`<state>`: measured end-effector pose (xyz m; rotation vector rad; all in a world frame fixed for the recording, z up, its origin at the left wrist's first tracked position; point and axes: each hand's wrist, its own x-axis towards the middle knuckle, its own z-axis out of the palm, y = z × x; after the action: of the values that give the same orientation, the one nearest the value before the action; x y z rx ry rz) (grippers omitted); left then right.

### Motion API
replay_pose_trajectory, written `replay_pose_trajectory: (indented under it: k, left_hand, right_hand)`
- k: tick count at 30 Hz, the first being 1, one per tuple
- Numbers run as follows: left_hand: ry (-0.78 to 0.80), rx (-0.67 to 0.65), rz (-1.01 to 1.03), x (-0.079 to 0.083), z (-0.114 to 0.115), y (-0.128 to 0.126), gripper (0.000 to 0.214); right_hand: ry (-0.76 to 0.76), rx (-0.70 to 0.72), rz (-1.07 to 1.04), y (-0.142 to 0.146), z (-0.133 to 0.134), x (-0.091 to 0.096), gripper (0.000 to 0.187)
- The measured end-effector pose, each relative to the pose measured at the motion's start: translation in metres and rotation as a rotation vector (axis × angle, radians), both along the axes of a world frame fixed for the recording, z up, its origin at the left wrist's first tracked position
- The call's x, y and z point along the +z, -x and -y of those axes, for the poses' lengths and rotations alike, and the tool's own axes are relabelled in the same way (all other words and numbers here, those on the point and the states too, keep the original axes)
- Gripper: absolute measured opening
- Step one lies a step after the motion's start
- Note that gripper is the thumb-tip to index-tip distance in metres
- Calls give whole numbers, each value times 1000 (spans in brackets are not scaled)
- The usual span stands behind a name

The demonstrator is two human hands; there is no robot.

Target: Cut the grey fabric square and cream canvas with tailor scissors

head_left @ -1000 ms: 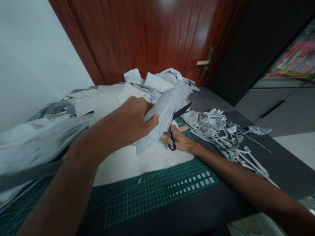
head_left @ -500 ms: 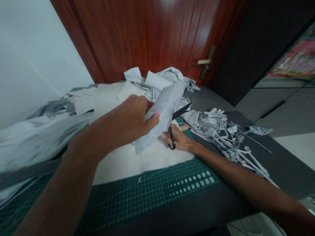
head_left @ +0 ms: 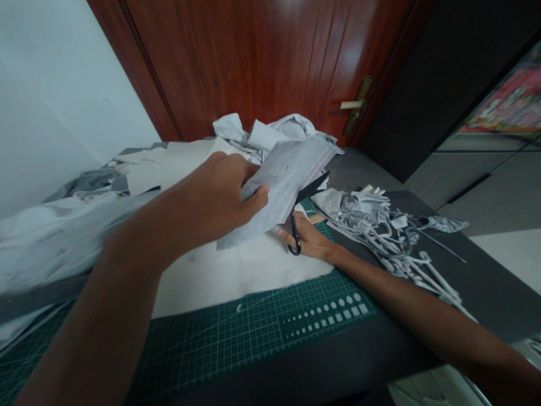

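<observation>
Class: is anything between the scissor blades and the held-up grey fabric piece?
Nothing visible. The scissors in the right hand meet the grey fabric piece at its right edge; the left hand grips it further left, clear of the blades.

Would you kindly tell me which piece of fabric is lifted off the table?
The grey piece pinched in the left hand, beside the scissors in the right hand; the cream sheet and strip pile lie unheld on the table.

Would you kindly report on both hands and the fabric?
Left hand grips grey fabric piece, raised. Right hand holds black scissors, blade at its edge. Strip pile to the right, apart.
</observation>
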<state>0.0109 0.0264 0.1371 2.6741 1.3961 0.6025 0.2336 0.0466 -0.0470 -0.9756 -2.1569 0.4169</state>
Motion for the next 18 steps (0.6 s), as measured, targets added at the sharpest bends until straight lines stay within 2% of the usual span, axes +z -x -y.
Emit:
replay_pose_trajectory:
  k: [2, 5, 18]
  left_hand:
    - [-16, -26, 4, 2, 0, 0, 24]
    - [-9, 11, -8, 3, 1, 0, 27]
    - [-21, -7, -26, -2, -2, 3, 31]
  right_hand:
    - [-1, -10, 17, 0, 0, -1, 35]
    - [-2, -13, 17, 0, 0, -1, 34]
    - [-23, -2, -40, 0, -2, -2, 29]
